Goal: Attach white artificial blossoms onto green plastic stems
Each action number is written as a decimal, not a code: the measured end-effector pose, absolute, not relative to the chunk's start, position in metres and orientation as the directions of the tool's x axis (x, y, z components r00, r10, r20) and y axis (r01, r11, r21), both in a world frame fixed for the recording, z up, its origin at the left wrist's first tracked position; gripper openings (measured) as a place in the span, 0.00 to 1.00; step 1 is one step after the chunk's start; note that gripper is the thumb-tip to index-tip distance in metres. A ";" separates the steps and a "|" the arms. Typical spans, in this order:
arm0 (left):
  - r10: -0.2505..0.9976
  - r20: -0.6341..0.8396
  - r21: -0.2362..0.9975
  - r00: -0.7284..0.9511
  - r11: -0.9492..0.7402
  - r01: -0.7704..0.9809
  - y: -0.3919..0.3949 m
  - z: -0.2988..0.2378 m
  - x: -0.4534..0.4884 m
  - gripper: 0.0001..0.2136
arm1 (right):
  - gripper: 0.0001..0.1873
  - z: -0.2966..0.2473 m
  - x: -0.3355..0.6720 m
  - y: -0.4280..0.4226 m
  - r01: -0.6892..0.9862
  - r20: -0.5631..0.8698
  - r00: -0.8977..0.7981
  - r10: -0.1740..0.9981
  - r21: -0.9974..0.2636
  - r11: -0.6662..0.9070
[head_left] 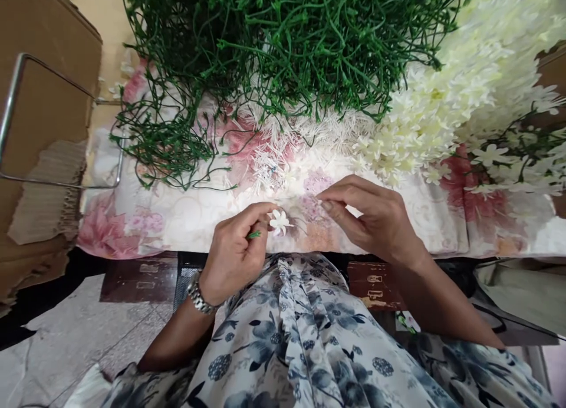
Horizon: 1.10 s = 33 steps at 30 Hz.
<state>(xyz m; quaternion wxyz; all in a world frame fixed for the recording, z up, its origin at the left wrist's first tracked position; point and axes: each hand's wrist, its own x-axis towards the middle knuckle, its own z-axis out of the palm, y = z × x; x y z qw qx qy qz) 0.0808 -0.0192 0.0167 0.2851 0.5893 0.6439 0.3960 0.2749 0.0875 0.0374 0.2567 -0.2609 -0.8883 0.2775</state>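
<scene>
My left hand [234, 249], with a metal watch on the wrist, is closed on a short green stem [253, 235] that carries a small white flower [279, 221] at its tip. My right hand [367, 213] hovers just right of the flower over the floral cloth [177, 219], with fingertips pinched together; I cannot make out what, if anything, is between them. Both hands are at the near edge of the cloth, above my lap in a blue-flowered garment.
A big heap of green plastic stems [274, 42] fills the back. White flower heads [464, 89] are piled at the right, and thin white stamen pieces [283, 142] lie mid-cloth. Cardboard [39, 113] and a metal wire frame [13, 107] sit at the left.
</scene>
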 end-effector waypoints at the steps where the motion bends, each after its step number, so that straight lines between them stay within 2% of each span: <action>1: 0.985 0.086 0.845 -0.148 0.006 0.534 -0.019 0.018 0.080 0.14 | 0.07 0.039 0.272 0.089 0.314 0.313 -0.748 0.586 -0.611 0.727; 5: 0.994 0.032 0.856 -0.105 0.027 0.517 -0.012 0.018 0.084 0.12 | 0.08 0.050 0.253 0.088 0.250 0.327 -0.796 0.509 -0.589 0.769; 10: 0.999 0.042 0.880 -0.030 -0.023 0.474 -0.003 0.016 0.089 0.18 | 0.07 0.059 0.233 0.079 0.119 0.384 -0.860 0.337 -0.492 0.863; 12: 0.998 0.059 0.893 -0.016 -0.046 0.449 -0.003 0.016 0.090 0.18 | 0.06 0.057 0.231 0.077 0.119 0.378 -0.869 0.318 -0.464 0.878; 17: 0.994 0.095 0.923 -0.043 -0.072 0.377 -0.008 0.015 0.096 0.13 | 0.05 0.045 0.236 0.075 0.149 0.408 -0.832 0.376 -0.489 0.859; 22: 0.956 0.290 0.874 -0.045 -0.245 0.420 -0.011 0.011 0.101 0.05 | 0.03 0.042 0.244 0.070 0.239 0.308 -0.797 0.520 -0.629 0.740; 25: 0.947 0.308 0.878 -0.094 -0.244 0.412 -0.011 0.006 0.100 0.05 | 0.03 0.043 0.247 0.079 0.233 0.270 -0.820 0.505 -0.648 0.725; 29: 0.947 0.219 0.952 -0.236 -0.154 0.265 -0.013 0.001 0.096 0.03 | 0.06 0.040 0.243 0.106 0.382 0.274 -0.800 0.534 -0.453 0.806; 33: 0.936 0.191 0.965 -0.295 -0.124 0.230 -0.014 -0.001 0.094 0.02 | 0.08 0.033 0.228 0.125 0.557 0.139 -0.778 0.612 -0.297 0.775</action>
